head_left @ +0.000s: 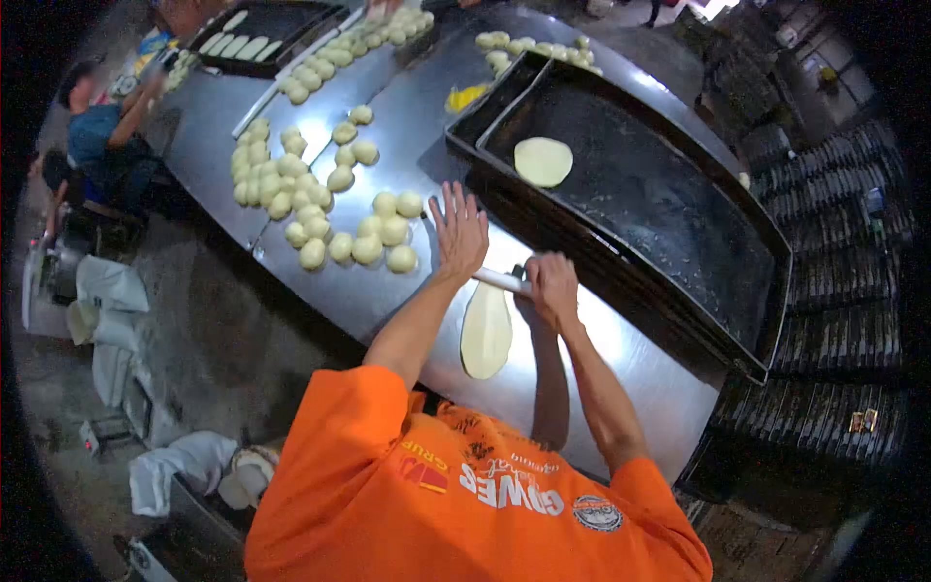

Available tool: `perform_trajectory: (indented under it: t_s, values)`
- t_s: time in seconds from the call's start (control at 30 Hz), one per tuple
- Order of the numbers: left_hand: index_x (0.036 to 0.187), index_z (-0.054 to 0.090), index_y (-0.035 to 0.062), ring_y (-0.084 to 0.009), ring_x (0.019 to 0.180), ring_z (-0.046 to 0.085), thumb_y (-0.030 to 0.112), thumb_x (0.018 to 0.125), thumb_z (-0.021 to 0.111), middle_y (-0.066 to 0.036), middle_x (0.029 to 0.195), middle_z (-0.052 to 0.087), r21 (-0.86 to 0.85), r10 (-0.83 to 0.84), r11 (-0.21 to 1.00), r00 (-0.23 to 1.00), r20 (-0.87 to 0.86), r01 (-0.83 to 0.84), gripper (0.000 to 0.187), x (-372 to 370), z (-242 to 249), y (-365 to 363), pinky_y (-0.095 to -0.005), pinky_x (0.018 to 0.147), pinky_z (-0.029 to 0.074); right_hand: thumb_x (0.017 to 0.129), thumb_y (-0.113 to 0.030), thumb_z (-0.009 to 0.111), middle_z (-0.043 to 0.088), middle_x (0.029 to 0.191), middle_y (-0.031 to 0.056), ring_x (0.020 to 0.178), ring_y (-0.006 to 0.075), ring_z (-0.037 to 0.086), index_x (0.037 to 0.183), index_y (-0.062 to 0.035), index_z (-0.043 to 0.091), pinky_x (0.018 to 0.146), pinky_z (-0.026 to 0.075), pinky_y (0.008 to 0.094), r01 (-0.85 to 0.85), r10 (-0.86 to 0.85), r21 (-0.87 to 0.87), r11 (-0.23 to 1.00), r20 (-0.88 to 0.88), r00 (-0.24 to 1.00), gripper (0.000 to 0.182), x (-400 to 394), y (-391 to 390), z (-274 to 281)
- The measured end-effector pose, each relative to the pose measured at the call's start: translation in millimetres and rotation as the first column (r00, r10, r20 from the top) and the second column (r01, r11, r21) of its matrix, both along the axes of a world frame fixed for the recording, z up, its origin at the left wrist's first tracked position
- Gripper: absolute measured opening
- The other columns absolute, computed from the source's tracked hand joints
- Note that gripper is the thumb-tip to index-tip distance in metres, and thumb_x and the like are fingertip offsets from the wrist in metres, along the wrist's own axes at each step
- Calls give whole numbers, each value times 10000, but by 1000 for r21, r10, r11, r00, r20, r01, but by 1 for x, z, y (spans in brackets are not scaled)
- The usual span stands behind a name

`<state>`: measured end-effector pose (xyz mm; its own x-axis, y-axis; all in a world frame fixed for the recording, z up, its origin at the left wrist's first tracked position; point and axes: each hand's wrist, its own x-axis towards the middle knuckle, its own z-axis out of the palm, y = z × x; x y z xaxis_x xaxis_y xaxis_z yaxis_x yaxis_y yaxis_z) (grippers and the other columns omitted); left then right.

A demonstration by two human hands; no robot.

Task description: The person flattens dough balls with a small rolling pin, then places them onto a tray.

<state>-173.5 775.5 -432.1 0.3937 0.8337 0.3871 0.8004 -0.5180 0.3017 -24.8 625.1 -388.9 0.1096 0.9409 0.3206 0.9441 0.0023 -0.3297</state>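
A rolling pin (500,280) lies across the upper end of a flattened, oval piece of dough (486,339) on the metal table. My right hand (554,284) is closed around the pin's right end. At its other end, my left hand (460,233) is open with fingers spread, its palm heel by the pin; exact contact cannot be made out. Just left of that hand sit several dough balls (368,248). Beyond the pin, a round flat piece of dough (543,162) lies in a large black tray (669,223).
More dough balls (279,182) cover the left of the metal table (407,303). Something yellow (467,97) lies by the black tray. Dark trays are stacked (834,330) at right. Another person (107,126) works at far left, near a tray of long dough pieces (238,47).
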Motion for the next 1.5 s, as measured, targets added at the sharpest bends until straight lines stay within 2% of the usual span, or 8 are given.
perform_trajectory:
  t_s: [0.47,0.7,0.97,1.03,1.1,1.27,1.37,1.5]
  values:
    - [1473,375,-50,-386,1458,289,238,1026,403,-249,1544,350,-279,-334,907,942,-23,315,533,-146,19,-213,-563,1193,143,858,-146,684,595,1105,103,1075,306,531,1180,-130,652,916,377,448,130,-126,23,991,-130,984,324,-115,-197,-14]
    - [1470,374,-48,-374,1429,338,271,1033,430,-250,1534,358,-388,-167,886,956,241,253,543,-129,29,-197,-522,1172,226,846,-131,695,610,1131,133,1085,334,536,1201,-107,647,923,388,481,331,-364,-274,903,-79,928,359,-55,-199,24]
    - [1304,536,-9,-405,1090,562,188,894,659,-212,1144,636,-361,6,929,972,235,82,472,-75,14,-173,-503,954,436,729,-84,685,554,1316,164,1171,409,466,1246,-109,656,965,392,531,499,-493,-82,863,81,866,518,39,-181,4]
    - [1232,602,-31,-331,986,638,192,899,674,-186,1046,680,-492,44,861,945,323,128,407,-77,14,-143,-435,893,482,741,-76,686,630,1212,152,1084,388,566,1217,-123,639,902,444,549,250,-246,174,952,-44,968,480,22,-151,-36]
    - [1151,659,-41,-198,887,659,219,924,674,-117,961,703,-888,-10,331,942,335,319,346,-87,40,-126,-328,812,505,797,-144,692,598,1310,117,1123,373,560,1323,-164,596,948,433,536,106,-104,8,994,-150,983,536,-17,-109,-28]
    - [1161,646,-15,-119,925,601,329,964,657,-50,1019,678,-784,-33,60,786,617,618,396,-104,48,-124,-294,793,503,853,-224,686,530,1390,108,1265,402,433,1258,-215,646,1018,371,555,-249,236,-309,918,-78,969,407,-30,-61,-13]
    - [1265,550,31,-154,981,629,287,1002,615,-64,1108,635,-667,484,-174,653,582,724,373,-115,25,-125,-305,875,522,973,-261,621,685,978,46,945,172,609,1150,-72,663,870,486,330,-394,35,-300,869,-757,653,262,-16,-61,-1]
    - [1259,541,52,-174,1075,619,294,1008,601,-63,1202,613,-480,724,-125,411,554,868,354,-102,29,-121,-358,925,524,1001,-351,603,649,1029,6,928,118,597,1131,-70,621,854,505,310,-381,-382,-283,880,-898,-218,310,-17,-72,22]
